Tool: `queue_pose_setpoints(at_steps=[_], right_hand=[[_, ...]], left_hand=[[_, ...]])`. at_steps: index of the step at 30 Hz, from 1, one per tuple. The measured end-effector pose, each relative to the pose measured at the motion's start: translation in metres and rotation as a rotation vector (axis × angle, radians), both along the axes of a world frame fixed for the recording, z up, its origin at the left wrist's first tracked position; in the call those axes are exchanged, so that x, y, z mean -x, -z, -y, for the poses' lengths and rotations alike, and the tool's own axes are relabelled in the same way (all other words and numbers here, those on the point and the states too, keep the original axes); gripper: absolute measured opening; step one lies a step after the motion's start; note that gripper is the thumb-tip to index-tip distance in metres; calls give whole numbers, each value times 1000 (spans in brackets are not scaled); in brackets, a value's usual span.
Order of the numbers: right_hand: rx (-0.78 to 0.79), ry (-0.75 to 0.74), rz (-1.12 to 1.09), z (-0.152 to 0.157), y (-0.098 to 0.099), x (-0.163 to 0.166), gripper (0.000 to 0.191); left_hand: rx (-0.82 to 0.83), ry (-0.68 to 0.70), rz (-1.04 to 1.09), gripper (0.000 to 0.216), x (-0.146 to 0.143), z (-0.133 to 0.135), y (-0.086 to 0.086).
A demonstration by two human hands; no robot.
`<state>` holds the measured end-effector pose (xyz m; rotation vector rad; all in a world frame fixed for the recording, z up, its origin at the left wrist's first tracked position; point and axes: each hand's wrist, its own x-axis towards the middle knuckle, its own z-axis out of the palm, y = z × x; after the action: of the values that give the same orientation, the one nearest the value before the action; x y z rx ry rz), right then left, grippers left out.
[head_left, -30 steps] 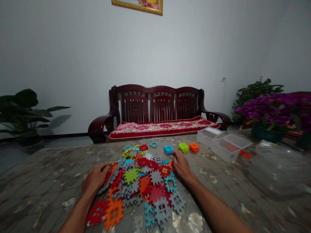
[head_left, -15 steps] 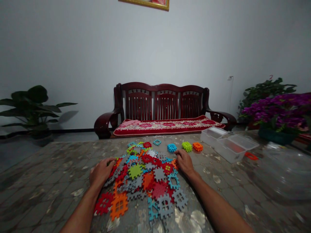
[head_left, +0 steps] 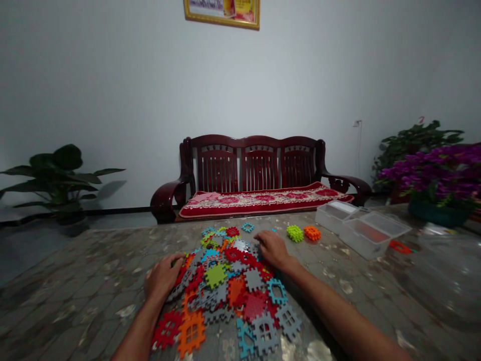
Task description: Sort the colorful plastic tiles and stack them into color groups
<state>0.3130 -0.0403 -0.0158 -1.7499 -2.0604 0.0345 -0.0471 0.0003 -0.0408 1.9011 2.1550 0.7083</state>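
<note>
A heap of interlocking plastic building tiles (head_left: 225, 281) in red, grey, orange, blue and green lies on the table before me. My left hand (head_left: 163, 275) rests against the heap's left edge, thumb and forefinger a little apart. Over the upper right edge of the pile reaches my right hand (head_left: 275, 249), its fingers stretched toward grey and red tiles, with no held piece visible. The undersides of both hands are hidden. Behind the right hand stand a green assembled block (head_left: 294, 233) and an orange assembled block (head_left: 311, 233). A blue tile (head_left: 247, 227) lies apart at the back.
Clear plastic boxes (head_left: 363, 235) stand at the right, with an orange piece (head_left: 400, 246) beside them. A transparent container (head_left: 447, 281) and purple flowers (head_left: 439, 170) are farther right. Beyond the patterned table (head_left: 93, 281) is a wooden bench (head_left: 259, 165) with a red cover.
My right hand has moved left over the heap and now mostly hides the blue assembled block. My left hand stays at the heap's left edge. The view has tilted slightly up.
</note>
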Motion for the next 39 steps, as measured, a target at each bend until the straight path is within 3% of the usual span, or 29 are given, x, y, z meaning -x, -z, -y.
queue_pose_setpoints(at_steps=[4,8,17,21,25,31,35,39], right_hand=[[109,71,111,-37,-13,22,45],[152,120,136,-65,-7,34,39],[189,181,157,-81,-5,34,31],[136,178,118,-71,-15,25,28],[69,232,34,-49,-20,-3,33],[-177,332,-308,-1,3,-61,35],[-146,382,-262,28,18,-78,34],[-79,413,-107,45,23,-72,35]], left_hand=[[15,10,6,36,1,0,2],[37,22,7,38,2,0,3],[17,18,14,35,0,3,1],[40,11,8,36,0,3,0],[37,7,-5,36,0,2,0],[36,29,-24,38,1,1,3],[34,27,-34,39,3,-2,6],[32,40,-37,41,5,-5,9]])
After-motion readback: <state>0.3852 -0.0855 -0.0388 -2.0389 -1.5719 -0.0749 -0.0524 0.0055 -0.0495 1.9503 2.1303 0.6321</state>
